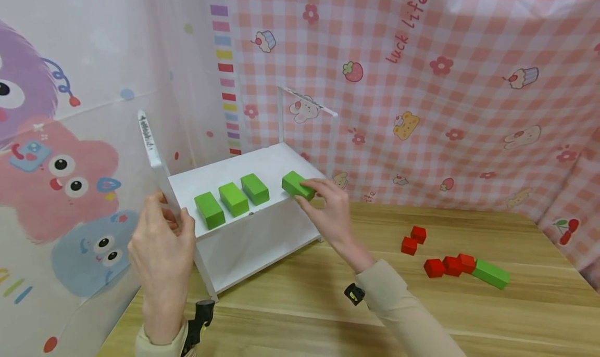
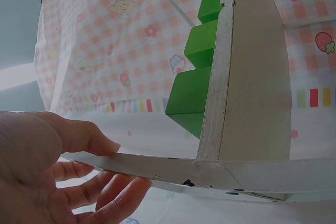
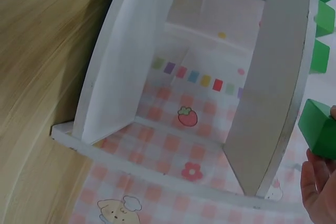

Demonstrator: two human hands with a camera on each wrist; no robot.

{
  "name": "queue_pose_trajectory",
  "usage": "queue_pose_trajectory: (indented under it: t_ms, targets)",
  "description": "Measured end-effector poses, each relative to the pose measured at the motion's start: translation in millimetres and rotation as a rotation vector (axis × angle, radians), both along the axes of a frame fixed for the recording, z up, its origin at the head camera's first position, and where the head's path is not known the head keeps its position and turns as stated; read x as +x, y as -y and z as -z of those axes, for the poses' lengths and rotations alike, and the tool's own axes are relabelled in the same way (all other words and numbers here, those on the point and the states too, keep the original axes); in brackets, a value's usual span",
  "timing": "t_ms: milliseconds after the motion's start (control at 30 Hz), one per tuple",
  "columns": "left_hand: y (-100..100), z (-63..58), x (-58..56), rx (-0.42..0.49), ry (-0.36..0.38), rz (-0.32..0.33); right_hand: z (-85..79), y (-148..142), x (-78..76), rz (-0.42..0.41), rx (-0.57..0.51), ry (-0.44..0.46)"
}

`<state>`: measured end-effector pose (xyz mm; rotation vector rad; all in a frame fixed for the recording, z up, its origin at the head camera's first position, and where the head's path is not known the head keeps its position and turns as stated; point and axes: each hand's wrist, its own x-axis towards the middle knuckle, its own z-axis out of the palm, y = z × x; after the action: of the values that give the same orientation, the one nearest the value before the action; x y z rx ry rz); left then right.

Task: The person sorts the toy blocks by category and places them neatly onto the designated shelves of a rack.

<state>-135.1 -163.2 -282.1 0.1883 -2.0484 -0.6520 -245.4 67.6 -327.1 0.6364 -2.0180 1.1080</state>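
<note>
A white two-tier shelf (image 1: pixel 220 172) stands on the table, with an upright frame at each end. My left hand (image 1: pixel 161 242) grips the left end frame, thumb on one side and fingers on the other, as the left wrist view shows. Between thumb and fingers, my right hand (image 1: pixel 330 208) pinches a green block (image 1: pixel 292 182) at the right part of the upper board. Three more green blocks stand in a slanting row on that board: a left one (image 1: pixel 209 211), a middle one (image 1: pixel 233 199) and a right one (image 1: pixel 255 189). In the right wrist view the pinched block (image 3: pixel 317 129) shows beside the board's edge.
On the wooden table (image 1: pixel 319 310) to the right lie several red cubes (image 1: pixel 434 268), with a long green block (image 1: pixel 490 274) at the end of their row. The shelf's lower board (image 1: pixel 262 266) sits close over the table. Printed curtains (image 1: pixel 398 112) hang behind and at the left.
</note>
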Motion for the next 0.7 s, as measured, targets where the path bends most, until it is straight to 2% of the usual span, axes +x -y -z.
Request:
queue_pose_trajectory:
  t_ms: [200,367,700]
  targets:
    - [0,0.5,-0.4,0.000,-0.001,-0.001,-2.2,15,-4.8,0.022,0.037,-0.026]
    - [0,0.6,-0.5,0.004,-0.002,-0.004,-6.4,27,-7.0,0.043,0.061,0.025]
    - [0,0.5,-0.6,0.001,-0.009,-0.003,-15.0,42,-12.3,0.173,0.187,0.073]
